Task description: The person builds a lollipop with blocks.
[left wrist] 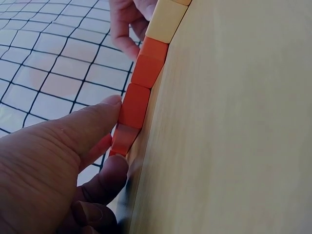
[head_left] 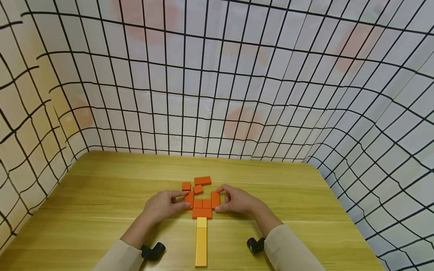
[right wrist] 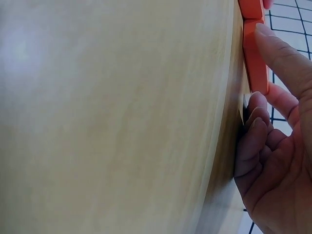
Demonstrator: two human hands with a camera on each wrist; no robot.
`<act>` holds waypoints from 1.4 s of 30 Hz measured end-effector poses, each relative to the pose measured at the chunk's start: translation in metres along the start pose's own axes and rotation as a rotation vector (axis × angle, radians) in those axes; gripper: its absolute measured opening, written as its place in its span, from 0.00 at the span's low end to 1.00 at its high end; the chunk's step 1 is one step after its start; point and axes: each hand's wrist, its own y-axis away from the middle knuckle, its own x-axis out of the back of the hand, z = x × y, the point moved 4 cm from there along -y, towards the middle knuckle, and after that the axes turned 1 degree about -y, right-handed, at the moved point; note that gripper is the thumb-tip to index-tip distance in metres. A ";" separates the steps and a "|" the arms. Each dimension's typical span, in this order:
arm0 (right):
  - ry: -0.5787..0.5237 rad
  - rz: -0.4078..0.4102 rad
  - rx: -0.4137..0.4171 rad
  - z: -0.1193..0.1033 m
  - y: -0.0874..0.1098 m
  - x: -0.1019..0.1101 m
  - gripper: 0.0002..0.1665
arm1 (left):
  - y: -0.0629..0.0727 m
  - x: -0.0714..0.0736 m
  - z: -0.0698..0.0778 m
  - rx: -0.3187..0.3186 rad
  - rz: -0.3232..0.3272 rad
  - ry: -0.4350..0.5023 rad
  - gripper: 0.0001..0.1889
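Several flat orange blocks lie together on the table. My left hand [head_left: 162,205] is at the left upright orange block [head_left: 190,199], gripping it with thumb and index finger near its two ends. On the other side, my right hand [head_left: 237,199] holds the right upright orange block [head_left: 215,199] the same way; its other fingers curl in the right wrist view. Between these blocks sit two small orange blocks [head_left: 202,203], above a wide orange block [head_left: 202,213]. Below that, a pale yellow block [head_left: 201,222] meets a long yellow block [head_left: 201,246].
Beyond the hands lie a loose orange block [head_left: 202,180], a small orange square block [head_left: 186,186] and a tilted orange block [head_left: 198,189]. The wooden table [head_left: 112,188] is ringed by a black grid net [head_left: 210,86] before pale sheeting. Black wrist devices [head_left: 153,251] show near both sleeves.
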 end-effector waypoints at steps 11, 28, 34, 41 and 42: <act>0.010 0.000 0.010 0.002 -0.001 -0.001 0.35 | 0.000 -0.001 0.000 0.008 0.007 -0.006 0.24; -0.015 0.004 0.009 0.003 -0.001 -0.002 0.38 | 0.001 -0.001 0.000 -0.006 0.008 -0.018 0.24; -0.039 0.003 0.015 0.004 -0.001 -0.001 0.42 | 0.001 0.000 0.000 -0.011 0.013 -0.023 0.24; -0.067 0.002 0.024 0.006 -0.001 -0.001 0.45 | 0.000 -0.001 -0.001 -0.004 0.003 -0.032 0.25; -0.067 0.005 0.025 0.006 -0.001 0.000 0.45 | 0.000 -0.001 -0.001 -0.003 0.001 -0.034 0.25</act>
